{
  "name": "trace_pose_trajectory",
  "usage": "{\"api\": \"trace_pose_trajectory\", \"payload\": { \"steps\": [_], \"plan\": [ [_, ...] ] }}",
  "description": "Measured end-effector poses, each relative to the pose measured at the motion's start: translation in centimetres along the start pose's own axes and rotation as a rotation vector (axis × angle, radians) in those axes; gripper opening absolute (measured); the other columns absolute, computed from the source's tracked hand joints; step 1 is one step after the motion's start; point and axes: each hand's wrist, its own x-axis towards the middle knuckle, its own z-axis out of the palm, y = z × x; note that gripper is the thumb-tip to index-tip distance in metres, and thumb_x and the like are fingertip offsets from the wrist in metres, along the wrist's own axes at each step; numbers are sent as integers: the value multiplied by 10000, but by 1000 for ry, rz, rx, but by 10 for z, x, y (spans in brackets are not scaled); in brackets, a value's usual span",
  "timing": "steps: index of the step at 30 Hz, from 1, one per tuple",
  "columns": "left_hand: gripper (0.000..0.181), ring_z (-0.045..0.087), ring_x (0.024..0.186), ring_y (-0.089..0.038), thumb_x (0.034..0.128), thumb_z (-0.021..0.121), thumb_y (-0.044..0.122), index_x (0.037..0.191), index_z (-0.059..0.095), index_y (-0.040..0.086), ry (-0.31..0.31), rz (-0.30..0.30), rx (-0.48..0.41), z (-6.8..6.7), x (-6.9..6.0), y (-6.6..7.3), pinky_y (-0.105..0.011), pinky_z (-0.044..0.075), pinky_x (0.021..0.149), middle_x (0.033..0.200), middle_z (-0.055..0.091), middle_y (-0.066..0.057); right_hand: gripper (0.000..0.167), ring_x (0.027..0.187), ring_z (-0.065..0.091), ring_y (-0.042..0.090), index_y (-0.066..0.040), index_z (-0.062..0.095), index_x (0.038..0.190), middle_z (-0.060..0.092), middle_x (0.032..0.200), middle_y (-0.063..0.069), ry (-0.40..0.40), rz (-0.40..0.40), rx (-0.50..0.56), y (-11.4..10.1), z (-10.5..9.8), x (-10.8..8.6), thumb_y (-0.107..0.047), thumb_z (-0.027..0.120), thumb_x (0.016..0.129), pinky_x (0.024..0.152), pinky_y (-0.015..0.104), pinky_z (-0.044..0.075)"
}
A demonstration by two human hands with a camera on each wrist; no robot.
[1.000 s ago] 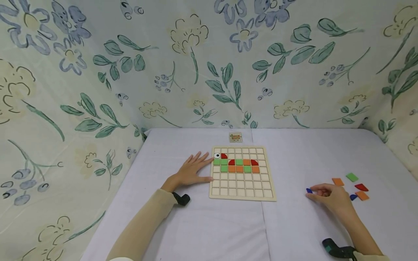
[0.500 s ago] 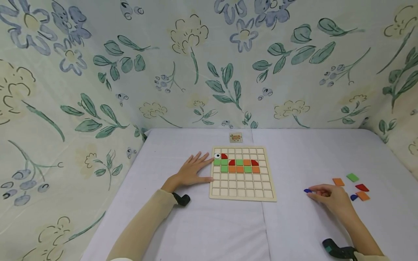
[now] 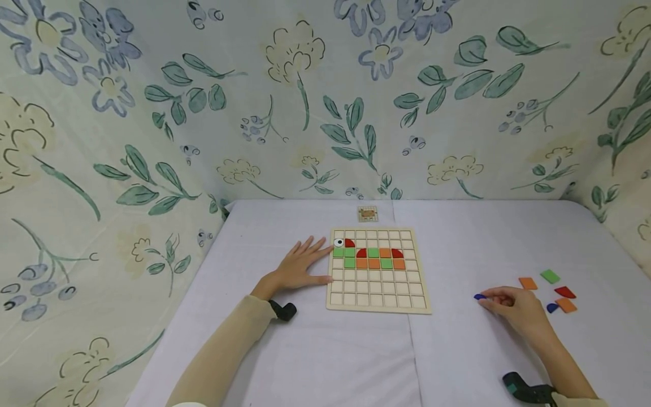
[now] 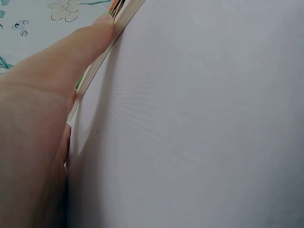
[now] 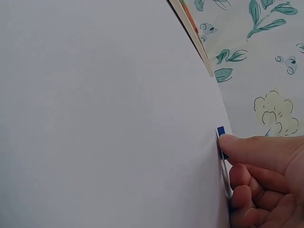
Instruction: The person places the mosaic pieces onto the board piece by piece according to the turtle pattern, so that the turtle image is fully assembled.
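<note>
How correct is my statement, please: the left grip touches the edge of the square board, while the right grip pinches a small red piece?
One detail is wrong: the small piece that the right grip pinches is blue, not red, as the head view shows. The left grip does touch the edge of the square board.

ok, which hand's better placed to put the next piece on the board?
Probably the right hand: it pinches a blue piece, and other loose pieces lie near it. The left hand holds no piece; it touches the board at its edge.
</note>
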Motion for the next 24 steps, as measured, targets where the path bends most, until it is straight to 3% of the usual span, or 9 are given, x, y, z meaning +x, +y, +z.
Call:
{"api": "trace_pose_trajectory", "payload": {
  "steps": [19,24],
  "plan": [
    [900,-34,1523,-270,866,515,758,1599,218,330,3,8,-34,-2,-2,2,-496,-37,1202,1670,67,18,325,724,465,172,86,690,1108,585,838,80,-22,27,95,-26,-4,6,-184,727,930,522,226,404],
    [902,-45,1524,-256,863,490,780,1600,201,346,-4,3,-13,0,-1,0,-490,-46,1202,1672,58,29,267,730,476,192,78,699,1085,585,829,88,24,8,93,-41,0,14,-135,723,926,518,205,410]
  ]
}}
